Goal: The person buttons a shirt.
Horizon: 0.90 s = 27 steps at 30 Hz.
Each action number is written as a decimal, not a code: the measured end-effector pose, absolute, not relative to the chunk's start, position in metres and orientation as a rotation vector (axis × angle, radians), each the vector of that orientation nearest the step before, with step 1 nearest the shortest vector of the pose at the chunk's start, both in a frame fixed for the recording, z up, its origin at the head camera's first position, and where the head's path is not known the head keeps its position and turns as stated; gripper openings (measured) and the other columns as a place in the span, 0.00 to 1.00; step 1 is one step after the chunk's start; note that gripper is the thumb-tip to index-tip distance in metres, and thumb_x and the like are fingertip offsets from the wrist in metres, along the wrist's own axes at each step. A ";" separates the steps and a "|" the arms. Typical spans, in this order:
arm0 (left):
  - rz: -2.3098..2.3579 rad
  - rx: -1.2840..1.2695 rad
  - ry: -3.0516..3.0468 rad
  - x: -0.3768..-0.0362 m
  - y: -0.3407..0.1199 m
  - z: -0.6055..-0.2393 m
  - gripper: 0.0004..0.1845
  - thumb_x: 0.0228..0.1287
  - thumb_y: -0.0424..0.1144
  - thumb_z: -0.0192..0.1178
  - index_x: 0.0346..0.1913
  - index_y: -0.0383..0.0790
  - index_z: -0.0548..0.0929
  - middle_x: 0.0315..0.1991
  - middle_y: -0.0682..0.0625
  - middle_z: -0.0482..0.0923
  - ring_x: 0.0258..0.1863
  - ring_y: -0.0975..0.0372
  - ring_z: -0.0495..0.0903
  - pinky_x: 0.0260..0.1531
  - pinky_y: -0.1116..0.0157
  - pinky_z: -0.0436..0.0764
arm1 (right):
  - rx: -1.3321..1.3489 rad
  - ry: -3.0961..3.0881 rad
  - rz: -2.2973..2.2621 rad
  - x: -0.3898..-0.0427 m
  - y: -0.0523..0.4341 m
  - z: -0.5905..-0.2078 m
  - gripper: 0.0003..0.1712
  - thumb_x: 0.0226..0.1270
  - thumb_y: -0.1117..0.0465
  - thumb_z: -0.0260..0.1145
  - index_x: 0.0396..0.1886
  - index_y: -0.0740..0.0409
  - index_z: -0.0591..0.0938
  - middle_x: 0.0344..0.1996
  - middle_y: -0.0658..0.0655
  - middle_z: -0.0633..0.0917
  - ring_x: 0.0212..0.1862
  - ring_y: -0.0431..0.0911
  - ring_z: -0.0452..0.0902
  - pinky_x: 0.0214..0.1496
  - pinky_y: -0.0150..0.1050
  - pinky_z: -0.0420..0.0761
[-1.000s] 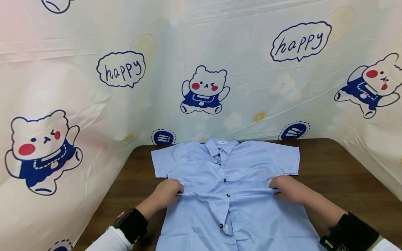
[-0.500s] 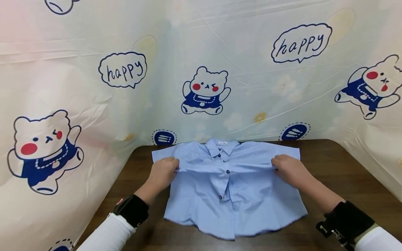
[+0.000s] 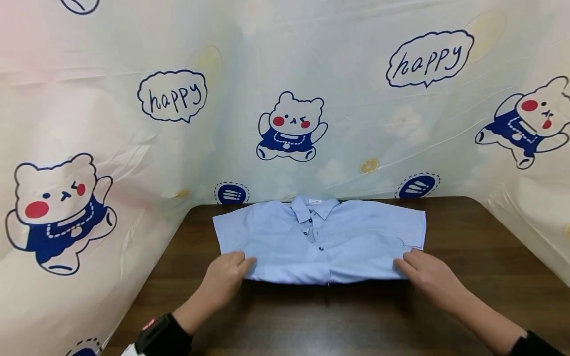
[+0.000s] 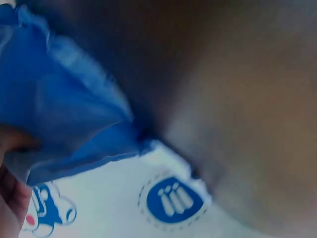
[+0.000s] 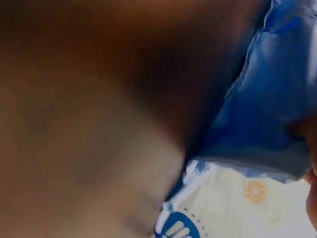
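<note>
A light blue short-sleeved shirt with dark buttons lies folded on the dark wooden table, collar at the back and fold edge toward me. My left hand pinches the front left corner of the fold. My right hand pinches the front right corner, just below the sleeve. In the left wrist view the blue cloth sits between my thumb and fingers. In the right wrist view the cloth is held the same way. Both wrist views are blurred.
A plastic sheet printed with cartoon bears and "happy" bubbles hangs behind the table and down both sides. Bare wood shows in front of the shirt and to its left and right. A dark band is on my left wrist.
Both hands lifted the shirt's middle toward the collar, then came back toward me. The lower half is now folded away and the shirt is about half as long.
</note>
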<state>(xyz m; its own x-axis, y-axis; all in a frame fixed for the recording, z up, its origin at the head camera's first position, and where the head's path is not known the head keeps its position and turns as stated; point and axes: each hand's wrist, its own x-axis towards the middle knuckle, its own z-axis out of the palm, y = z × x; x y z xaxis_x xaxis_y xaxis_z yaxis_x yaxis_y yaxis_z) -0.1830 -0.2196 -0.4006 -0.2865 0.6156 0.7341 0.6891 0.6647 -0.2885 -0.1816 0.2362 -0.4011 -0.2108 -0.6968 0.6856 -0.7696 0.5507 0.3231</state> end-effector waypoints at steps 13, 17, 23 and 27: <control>-0.258 -1.328 -2.525 -0.134 -0.236 -0.426 0.17 0.37 0.22 0.64 0.15 0.47 0.69 0.40 0.46 0.85 0.43 0.58 0.84 0.38 0.63 0.83 | 1.380 -2.506 0.316 -0.142 0.263 -0.438 0.23 0.32 0.69 0.79 0.22 0.41 0.76 0.41 0.54 0.81 0.40 0.45 0.79 0.35 0.38 0.81; -0.295 -1.396 -2.613 -0.125 -0.237 -0.428 0.16 0.43 0.24 0.63 0.16 0.48 0.70 0.45 0.42 0.85 0.48 0.56 0.83 0.38 0.62 0.83 | 1.315 -2.835 0.430 -0.131 0.266 -0.435 0.15 0.47 0.61 0.77 0.26 0.37 0.80 0.45 0.53 0.81 0.43 0.44 0.78 0.42 0.43 0.83; -0.381 -1.418 -2.735 -0.123 -0.238 -0.422 0.15 0.51 0.33 0.68 0.18 0.49 0.72 0.48 0.40 0.83 0.51 0.54 0.81 0.39 0.64 0.83 | 1.188 -3.031 0.498 -0.125 0.266 -0.426 0.11 0.61 0.36 0.66 0.26 0.32 0.81 0.46 0.51 0.81 0.42 0.42 0.77 0.43 0.44 0.83; -0.553 -1.429 -2.800 -0.140 -0.242 -0.406 0.07 0.59 0.42 0.68 0.29 0.45 0.83 0.40 0.51 0.86 0.42 0.66 0.83 0.35 0.70 0.80 | 1.188 -2.879 0.488 -0.142 0.265 -0.415 0.09 0.62 0.42 0.68 0.29 0.37 0.82 0.42 0.51 0.83 0.42 0.43 0.79 0.42 0.46 0.82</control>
